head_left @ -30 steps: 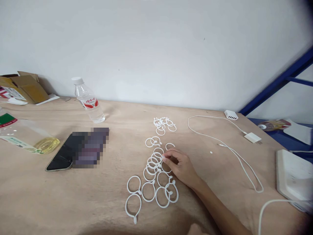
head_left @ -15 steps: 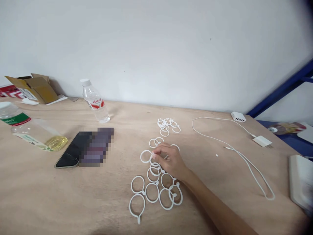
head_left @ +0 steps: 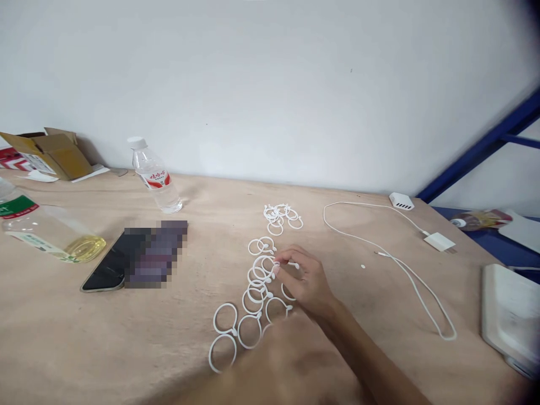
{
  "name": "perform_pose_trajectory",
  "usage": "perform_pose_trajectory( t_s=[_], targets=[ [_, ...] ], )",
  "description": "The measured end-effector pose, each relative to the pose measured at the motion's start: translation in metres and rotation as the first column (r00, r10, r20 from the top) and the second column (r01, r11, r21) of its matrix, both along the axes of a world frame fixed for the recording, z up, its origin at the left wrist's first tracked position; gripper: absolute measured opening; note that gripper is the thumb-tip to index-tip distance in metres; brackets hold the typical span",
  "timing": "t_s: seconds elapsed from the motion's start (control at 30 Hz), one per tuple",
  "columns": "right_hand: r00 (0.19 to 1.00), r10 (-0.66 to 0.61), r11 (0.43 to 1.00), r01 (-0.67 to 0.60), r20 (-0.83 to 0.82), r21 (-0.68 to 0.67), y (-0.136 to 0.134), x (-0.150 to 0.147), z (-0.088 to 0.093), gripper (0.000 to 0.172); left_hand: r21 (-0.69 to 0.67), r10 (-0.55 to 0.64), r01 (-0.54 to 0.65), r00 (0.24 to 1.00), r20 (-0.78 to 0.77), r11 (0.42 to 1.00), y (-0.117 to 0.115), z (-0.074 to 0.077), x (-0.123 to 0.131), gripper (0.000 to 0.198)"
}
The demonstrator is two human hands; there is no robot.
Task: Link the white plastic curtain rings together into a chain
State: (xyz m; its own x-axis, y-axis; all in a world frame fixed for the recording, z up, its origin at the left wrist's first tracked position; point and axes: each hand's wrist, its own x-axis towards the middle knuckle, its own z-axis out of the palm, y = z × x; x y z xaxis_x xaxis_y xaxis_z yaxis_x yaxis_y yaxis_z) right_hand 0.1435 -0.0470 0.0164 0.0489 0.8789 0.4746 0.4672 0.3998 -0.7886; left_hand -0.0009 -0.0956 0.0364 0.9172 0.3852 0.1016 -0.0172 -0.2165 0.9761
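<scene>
My right hand (head_left: 307, 281) pinches a white plastic ring (head_left: 264, 257) by its small knob, between thumb and fingertips. Below and left of that hand, several similar loose rings (head_left: 214, 318) lie partly overlapping on the wooden table. My left hand (head_left: 280, 357) reaches in from the bottom, smeared by motion, and covers the nearest rings. Its fingers are too blurred to make out. Farther back, a tangled cluster of the same rings (head_left: 275, 224) rests apart from the others.
On the left are a phone (head_left: 103, 267), a bottle with yellow liquid (head_left: 54, 239), a clear water bottle (head_left: 157, 180) and an open carton (head_left: 63, 154). To the right lie a white cable (head_left: 394, 256), a charger (head_left: 439, 241), a white hub (head_left: 401, 201) and a white box-like object (head_left: 512, 315).
My left hand has come into view from the bottom over the near rings. The pinched ring has shifted a little right relative to the loose rings. The view has turned slightly right.
</scene>
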Motion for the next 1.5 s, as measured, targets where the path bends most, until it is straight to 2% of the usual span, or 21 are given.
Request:
perform_pose_trajectory(
  t_s=[0.07, 0.1, 0.13, 0.17, 0.23, 0.3, 0.4, 0.6, 0.67, 1.0, 1.17, 1.27, 1.4, 1.5],
  targets=[
    [1.000, -0.011, 1.000, 0.011, 0.008, -0.009, 0.000, 0.005, 0.001, 0.003, 0.090, 0.217, -0.222, 0.974, 0.058, 0.971, 0.040, -0.008, -0.015, 0.030],
    [1.000, -0.014, 1.000, 0.014, 0.008, -0.018, -0.001, 0.007, 0.001, 0.004, 0.149, 0.349, -0.361, 0.932, 0.103, 0.920, 0.057, -0.012, -0.022, 0.033],
    [1.000, -0.016, 0.999, 0.016, 0.005, -0.034, -0.001, 0.009, 0.000, 0.004, 0.292, 0.528, -0.554, 0.832, 0.170, 0.780, 0.071, -0.016, -0.027, 0.033],
    [1.000, -0.024, 0.998, 0.024, -0.004, -0.054, -0.002, 0.011, -0.002, 0.005, 0.376, 0.588, -0.610, 0.787, 0.186, 0.697, 0.082, -0.019, -0.030, 0.037],
    [0.999, -0.030, 0.995, 0.027, -0.031, -0.100, -0.004, 0.012, -0.005, 0.005, 0.479, 0.593, -0.595, 0.786, 0.177, 0.645, 0.093, -0.025, -0.032, 0.048],
    [0.998, -0.020, 0.988, 0.010, -0.066, -0.153, -0.008, 0.011, -0.007, 0.006, 0.520, 0.535, -0.511, 0.837, 0.118, 0.684, 0.093, -0.028, -0.030, 0.053],
    [0.990, -0.010, 0.974, -0.023, -0.143, -0.227, -0.011, 0.008, -0.008, 0.007, 0.558, 0.491, -0.442, 0.869, 0.070, 0.703, 0.088, -0.029, -0.026, 0.044],
    [0.964, -0.006, 0.975, -0.053, -0.267, -0.213, -0.008, 0.007, -0.015, 0.018, 0.545, 0.545, -0.531, 0.824, 0.156, 0.648, 0.090, -0.032, -0.029, 0.033],
    [0.962, 0.011, 0.975, -0.071, -0.273, -0.209, -0.006, 0.007, -0.018, 0.019, 0.537, 0.546, -0.539, 0.821, 0.165, 0.649, 0.090, -0.034, -0.029, 0.032],
    [0.985, 0.040, 0.977, -0.073, -0.165, -0.199, -0.010, 0.002, -0.011, 0.016, 0.444, 0.540, -0.548, 0.827, 0.159, 0.709, 0.083, -0.024, -0.026, 0.022],
    [0.988, 0.040, 0.976, -0.071, -0.150, -0.206, -0.010, 0.003, -0.010, 0.018, 0.399, 0.552, -0.555, 0.823, 0.136, 0.730, 0.083, -0.025, -0.025, 0.022],
    [0.993, 0.045, 0.979, -0.065, -0.107, -0.192, -0.009, 0.005, -0.012, 0.018, 0.383, 0.576, -0.555, 0.814, 0.068, 0.738, 0.082, -0.026, -0.024, 0.027],
    [0.997, 0.059, 0.986, -0.066, -0.053, -0.153, -0.008, 0.008, -0.014, 0.017, 0.464, 0.565, -0.479, 0.823, -0.059, 0.745, 0.085, -0.017, -0.027, 0.038],
    [0.991, 0.129, 0.988, -0.125, 0.038, -0.087, -0.009, 0.008, -0.012, 0.016, 0.519, 0.600, -0.481, 0.796, -0.079, 0.707, 0.099, -0.005, -0.027, 0.037]
  ],
)
